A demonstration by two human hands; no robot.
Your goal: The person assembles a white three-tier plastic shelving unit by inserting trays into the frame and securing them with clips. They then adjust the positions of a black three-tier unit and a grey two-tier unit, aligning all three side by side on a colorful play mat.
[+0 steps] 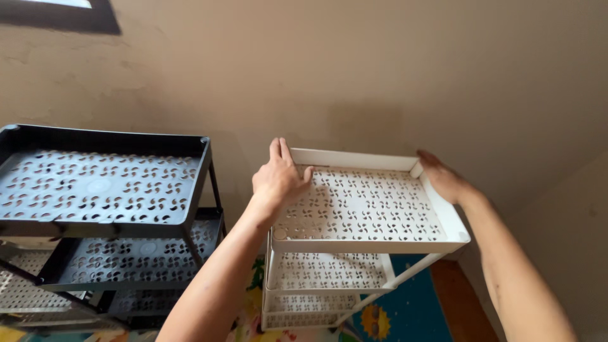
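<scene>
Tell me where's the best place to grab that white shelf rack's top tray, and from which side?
Probably the short end rims of the top tray, one from each side. Its raised rim gives an edge to clasp. The left hand and right hand already sit at opposite far corners, which likely keeps it level.

A plain beige wall (392, 69) fills most of the view, with the dark frame of a window (60, 14) at the top left. A black tiered rack (104, 190) stands against it. Below, a colourful patterned mat (405, 313) covers the reddish floor (465, 297).
</scene>
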